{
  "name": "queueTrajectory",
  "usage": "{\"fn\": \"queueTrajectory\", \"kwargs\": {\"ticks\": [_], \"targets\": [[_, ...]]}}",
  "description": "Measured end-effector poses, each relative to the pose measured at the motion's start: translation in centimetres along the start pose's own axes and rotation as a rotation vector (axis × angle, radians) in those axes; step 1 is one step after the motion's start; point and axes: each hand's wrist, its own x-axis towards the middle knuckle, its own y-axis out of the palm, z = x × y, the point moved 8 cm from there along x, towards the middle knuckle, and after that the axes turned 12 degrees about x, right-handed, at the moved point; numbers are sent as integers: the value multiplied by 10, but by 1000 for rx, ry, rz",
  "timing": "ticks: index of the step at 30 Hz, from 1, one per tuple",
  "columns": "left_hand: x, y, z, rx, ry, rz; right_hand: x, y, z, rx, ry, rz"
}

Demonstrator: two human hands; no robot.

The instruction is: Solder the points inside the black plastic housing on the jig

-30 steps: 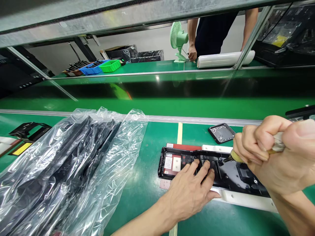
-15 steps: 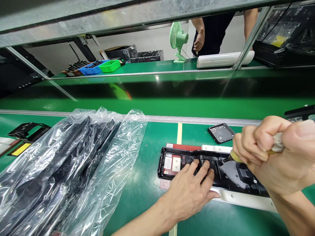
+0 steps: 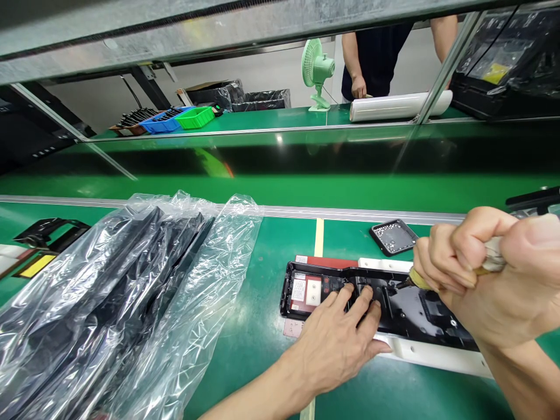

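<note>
A long black plastic housing (image 3: 420,309) lies inside-up in a white fixture (image 3: 441,357) on the green bench. My left hand (image 3: 339,341) rests on the housing's middle with its fingers spread. Wrapped round an electric screwdriver (image 3: 417,279), my right hand (image 3: 485,268) holds it tilted, the bit touching or very near the housing's inside; the contact point is too small to tell. Most of the screwdriver's body is hidden by my fingers. Under the housing's left part sits a red plate (image 3: 328,262). Beyond the housing stands a small black tray (image 3: 394,237) of screws.
Plastic-bagged black parts (image 3: 144,291) cover the bench's left side. A green conveyor belt (image 3: 271,189) runs behind. Across it are a fan (image 3: 315,70), a film roll (image 3: 394,107), blue (image 3: 164,121) and green bins (image 3: 195,118), and a co-worker (image 3: 371,61). A metal beam (image 3: 219,38) crosses overhead.
Both my hands, the screwdriver and the housing look unmoved. Across the belt, the co-worker's hand has come down to the far bench beside the film roll.
</note>
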Motion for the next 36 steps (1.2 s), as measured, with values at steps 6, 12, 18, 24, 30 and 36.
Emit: {"fn": "queueTrajectory", "kwargs": {"ticks": [6,12,18,24,30,36], "targets": [[1,0,1,-1,3,1,2,3,0,-4,-6,-5],[1,0,1,-8,5,6,1,-1,1,-11,-9,-22],[0,1,1,-8,1,11,2,3,-1,-4,-2,-12],[0,-1,1,-2,2,7,2,3,0,-3,0,-17],[1,0,1,-12,4,22,0,2,0,4,-6,18],[1,0,1,-14,8,18,0,4,0,-1,-16,29]]}}
